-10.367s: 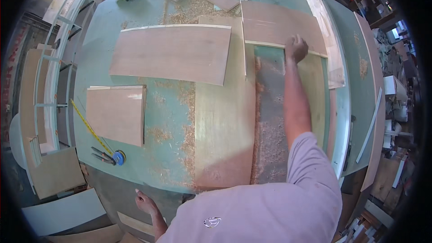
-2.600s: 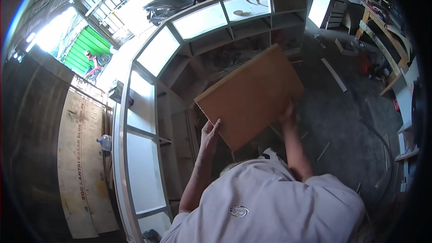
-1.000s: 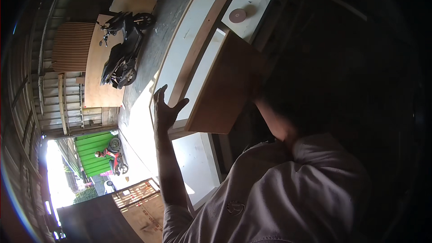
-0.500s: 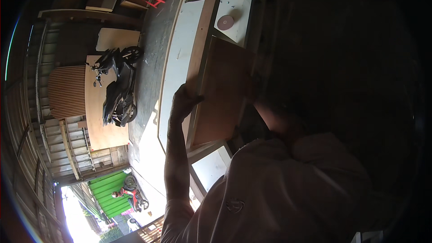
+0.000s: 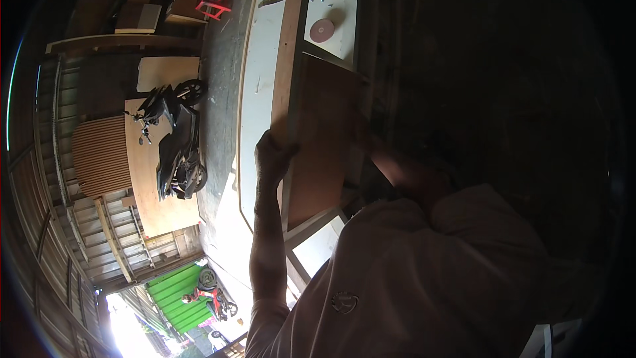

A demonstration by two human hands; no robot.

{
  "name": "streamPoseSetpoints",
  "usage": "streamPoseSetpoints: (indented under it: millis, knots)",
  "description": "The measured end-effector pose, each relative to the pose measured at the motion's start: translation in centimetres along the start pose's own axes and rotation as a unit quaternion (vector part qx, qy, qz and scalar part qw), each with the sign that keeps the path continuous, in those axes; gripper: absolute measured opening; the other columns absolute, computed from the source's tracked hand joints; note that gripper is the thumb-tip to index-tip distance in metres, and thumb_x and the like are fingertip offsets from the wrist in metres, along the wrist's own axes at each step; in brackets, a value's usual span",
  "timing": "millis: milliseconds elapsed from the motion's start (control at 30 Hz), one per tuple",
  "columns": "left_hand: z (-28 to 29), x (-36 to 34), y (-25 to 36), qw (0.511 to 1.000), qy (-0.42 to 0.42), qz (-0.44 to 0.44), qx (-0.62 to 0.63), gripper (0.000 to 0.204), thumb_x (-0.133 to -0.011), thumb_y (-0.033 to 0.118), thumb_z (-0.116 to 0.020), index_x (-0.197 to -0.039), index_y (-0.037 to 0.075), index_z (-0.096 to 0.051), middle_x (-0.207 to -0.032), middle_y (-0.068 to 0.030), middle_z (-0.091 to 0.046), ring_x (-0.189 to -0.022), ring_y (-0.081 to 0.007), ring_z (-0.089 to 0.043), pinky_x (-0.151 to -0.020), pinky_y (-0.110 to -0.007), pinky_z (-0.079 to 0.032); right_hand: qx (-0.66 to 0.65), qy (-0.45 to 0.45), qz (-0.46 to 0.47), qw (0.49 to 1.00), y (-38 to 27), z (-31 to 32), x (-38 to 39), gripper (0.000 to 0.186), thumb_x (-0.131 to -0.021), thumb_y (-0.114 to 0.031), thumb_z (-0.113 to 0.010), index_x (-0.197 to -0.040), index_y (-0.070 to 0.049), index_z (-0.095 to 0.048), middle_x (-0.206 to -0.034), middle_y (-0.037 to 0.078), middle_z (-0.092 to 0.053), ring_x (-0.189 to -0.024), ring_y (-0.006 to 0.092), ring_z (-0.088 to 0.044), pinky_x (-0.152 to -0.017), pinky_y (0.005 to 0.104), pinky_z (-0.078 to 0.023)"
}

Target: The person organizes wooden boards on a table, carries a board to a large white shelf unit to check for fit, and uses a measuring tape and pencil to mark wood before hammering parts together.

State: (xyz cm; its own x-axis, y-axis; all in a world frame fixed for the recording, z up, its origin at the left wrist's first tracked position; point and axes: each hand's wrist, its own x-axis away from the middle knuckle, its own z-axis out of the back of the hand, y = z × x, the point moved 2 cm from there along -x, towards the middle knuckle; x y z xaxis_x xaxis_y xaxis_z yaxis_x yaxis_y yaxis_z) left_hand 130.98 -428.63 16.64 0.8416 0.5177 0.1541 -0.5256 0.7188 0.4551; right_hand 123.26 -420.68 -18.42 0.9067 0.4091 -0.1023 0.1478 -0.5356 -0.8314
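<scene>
A long wooden frame (image 5: 289, 59) lies across a white worktable (image 5: 255, 83). A brown panel (image 5: 321, 152) sits within one section of the frame, between two crosspieces. My left hand (image 5: 273, 157) is closed round the frame's left rail, with the thumb over the panel side. In deep shadow, my right hand (image 5: 361, 134) is at the panel's right edge, near the opposite rail; its fingers are too dark to make out. Beyond the panel, a round reddish disc (image 5: 322, 30) rests on the white tabletop, inside the frame's far section.
A dark stick-like piece (image 5: 272, 0) lies on the far tabletop. Left of the table, a black motorbike (image 5: 177, 136) stands before a plywood sheet (image 5: 149, 205). A red stool (image 5: 213, 5) is at the far left, near stacked boards (image 5: 138, 18). The right side is very dark.
The whole view has shifted slightly. My left hand keeps its hold on the rail, and my right hand stays by the panel's right edge. The panel looks unmoved in the frame.
</scene>
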Motion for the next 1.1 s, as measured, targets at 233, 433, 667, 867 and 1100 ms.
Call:
streamPoseSetpoints:
  millis: [233,433,667,867,1100]
  knots:
    - [-0.2,0.1,1.2,0.998,0.022,-0.018,0.059,0.040,-0.066,0.014,-0.082,-0.099,-0.001,-0.065,-0.086,-0.0131,-0.069,-0.076,-0.0220,-0.066,-0.071,-0.036,-0.053,0.587,0.006,0.094,0.804,-0.2,0.0,-1.1,0.033,-0.091,-0.033,-0.058,-0.106,-0.005,-0.066,-0.095,0.009,-0.069,-0.085,0.0258,-0.066,-0.075,0.0407,-0.052]
    - [-0.1,0.7,0.3,0.997,0.019,0.027,0.067,0.038,-0.064,0.011,-0.081,-0.097,-0.001,-0.065,-0.081,-0.0081,-0.067,-0.071,-0.0154,-0.061,-0.067,-0.031,-0.051,0.567,-0.065,-0.094,0.816,-3.6,-1.0,0.2,0.023,-0.087,-0.024,-0.057,-0.097,-0.006,-0.068,-0.089,0.016,-0.068,-0.082,0.0300,-0.067,-0.069,0.0414,-0.055]
    - [-0.3,0.1,1.6,0.996,0.019,0.010,0.085,0.035,-0.065,0.009,-0.080,-0.095,-0.001,-0.065,-0.082,-0.0068,-0.066,-0.072,-0.0142,-0.060,-0.067,-0.031,-0.050,0.336,0.011,0.055,0.940,-0.9,-0.2,-0.2,0.018,-0.090,-0.015,-0.053,-0.091,-0.009,-0.069,-0.079,0.008,-0.068,-0.074,0.0241,-0.067,-0.056,0.0391,-0.053]
    - [-0.5,-0.5,2.4,0.994,-0.011,0.028,0.105,0.048,-0.064,0.002,-0.078,-0.109,-0.004,-0.064,-0.101,-0.0113,-0.069,-0.091,-0.0191,-0.066,-0.083,-0.033,-0.053,0.184,0.044,0.009,0.982,-1.0,0.0,-0.4,0.015,-0.090,-0.009,-0.056,-0.099,-0.005,-0.067,-0.096,0.006,-0.067,-0.085,0.0178,-0.066,-0.071,0.0331,-0.054]
    - [-0.2,1.4,-0.6,0.994,0.024,0.041,0.099,0.037,-0.064,0.009,-0.081,-0.096,0.000,-0.065,-0.080,-0.0045,-0.065,-0.072,-0.0135,-0.058,-0.065,-0.030,-0.048,-0.105,0.041,-0.229,0.967,-2.2,-1.3,0.9,0.014,-0.091,-0.009,-0.056,-0.098,-0.003,-0.067,-0.093,0.006,-0.068,-0.085,0.0146,-0.066,-0.073,0.0327,-0.052]
